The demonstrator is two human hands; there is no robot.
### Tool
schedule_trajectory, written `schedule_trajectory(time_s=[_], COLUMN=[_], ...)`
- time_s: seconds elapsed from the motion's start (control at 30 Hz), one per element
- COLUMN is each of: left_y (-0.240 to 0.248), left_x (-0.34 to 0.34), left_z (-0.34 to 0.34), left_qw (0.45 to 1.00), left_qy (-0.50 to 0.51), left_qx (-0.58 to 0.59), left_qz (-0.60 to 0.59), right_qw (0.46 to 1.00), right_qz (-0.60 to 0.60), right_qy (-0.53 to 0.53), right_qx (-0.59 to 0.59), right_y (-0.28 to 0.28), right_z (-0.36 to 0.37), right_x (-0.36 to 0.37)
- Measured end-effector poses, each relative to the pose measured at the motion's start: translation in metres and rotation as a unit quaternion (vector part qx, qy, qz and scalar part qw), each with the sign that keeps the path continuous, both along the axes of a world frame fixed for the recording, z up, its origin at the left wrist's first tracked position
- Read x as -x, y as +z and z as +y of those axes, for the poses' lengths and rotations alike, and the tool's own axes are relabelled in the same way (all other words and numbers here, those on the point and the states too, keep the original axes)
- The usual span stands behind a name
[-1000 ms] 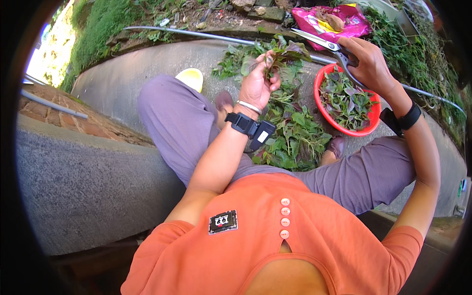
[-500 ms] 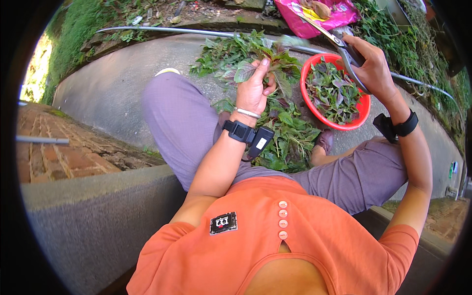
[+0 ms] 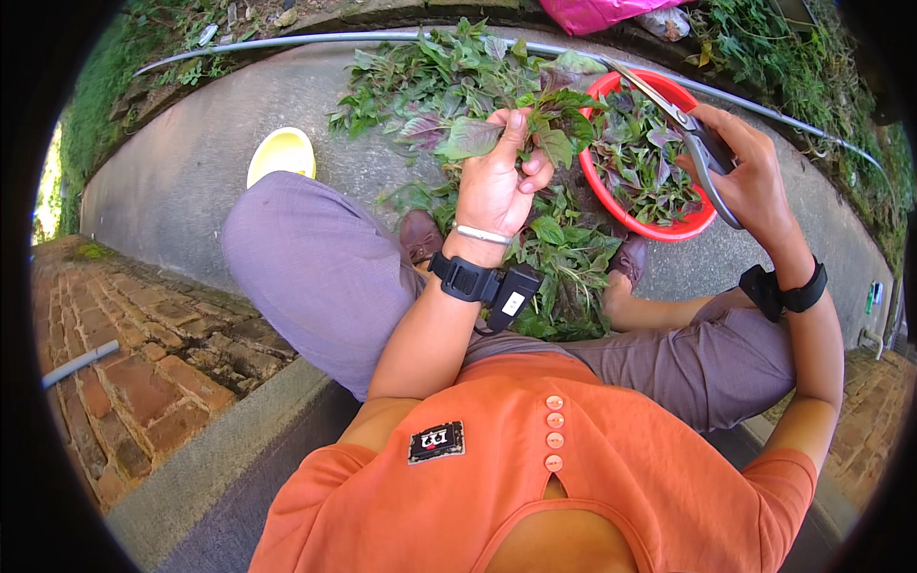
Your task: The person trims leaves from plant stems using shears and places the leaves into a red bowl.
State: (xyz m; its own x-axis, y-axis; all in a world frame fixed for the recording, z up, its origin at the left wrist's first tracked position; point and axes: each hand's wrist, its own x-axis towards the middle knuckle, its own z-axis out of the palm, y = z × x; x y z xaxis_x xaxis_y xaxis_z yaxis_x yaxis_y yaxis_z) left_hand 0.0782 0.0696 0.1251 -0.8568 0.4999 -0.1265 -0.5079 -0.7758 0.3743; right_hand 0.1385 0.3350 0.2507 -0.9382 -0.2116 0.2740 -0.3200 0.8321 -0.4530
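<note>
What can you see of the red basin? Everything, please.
The basin is round and red, plastic by its look, with a smooth raised rim. Green and purple leaves fill much of it; the inner wall shows bare along the far side. It sits on the concrete, right of the leaf pile and beyond the right shoe. The scissors, in the right hand, cross over it in view; whether they touch it can't be told. Its underside is hidden.

We're outdoors here, in a yard or on a path by the look of it: bare concrete [image 3: 181, 172] underfoot, worn brick [image 3: 177, 387] beside it, a pipe [image 3: 315, 40] running along the edge and weeds [image 3: 802, 95] growing thick past it, all in daylight.
</note>
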Motion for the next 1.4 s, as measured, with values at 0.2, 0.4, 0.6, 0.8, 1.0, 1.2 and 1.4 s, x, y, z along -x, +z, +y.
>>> schedule_trajectory(time_s=[0.2, 0.4, 0.6, 0.8, 1.0, 1.2, 1.4], left_y=[0.007, 0.017, 0.025, -0.020, -0.017, -0.004, 0.011], left_x=[0.003, 0.007, 0.009, 0.020, 0.018, 0.017, 0.018], left_z=[0.004, 0.001, 0.001, -0.008, 0.005, 0.011, 0.026], left_qw=[1.000, 0.997, 0.994, 0.998, 0.997, 0.995, 0.987], left_qy=[0.006, 0.017, 0.034, -0.015, -0.013, -0.067, -0.105], left_qx=[0.018, 0.064, 0.078, 0.051, 0.065, 0.043, -0.120], left_qz=[-0.006, -0.043, -0.067, -0.015, 0.037, 0.066, 0.020], right_qw=[1.000, 0.999, 0.999, 0.994, 0.998, 0.998, 0.997], right_qz=[0.007, 0.031, 0.048, 0.061, 0.050, 0.016, 0.063], right_qy=[-0.010, -0.001, 0.009, 0.053, 0.035, -0.039, -0.013], right_qx=[0.020, 0.024, -0.013, -0.067, -0.035, 0.047, 0.038], right_y=[0.000, 0.004, 0.004, 0.004, 0.009, 0.022, 0.024], right_z=[0.000, 0.001, 0.006, 0.007, 0.006, 0.007, 0.008], right_x=[0.011, 0.017, 0.014, 0.009, 0.002, -0.004, -0.006])
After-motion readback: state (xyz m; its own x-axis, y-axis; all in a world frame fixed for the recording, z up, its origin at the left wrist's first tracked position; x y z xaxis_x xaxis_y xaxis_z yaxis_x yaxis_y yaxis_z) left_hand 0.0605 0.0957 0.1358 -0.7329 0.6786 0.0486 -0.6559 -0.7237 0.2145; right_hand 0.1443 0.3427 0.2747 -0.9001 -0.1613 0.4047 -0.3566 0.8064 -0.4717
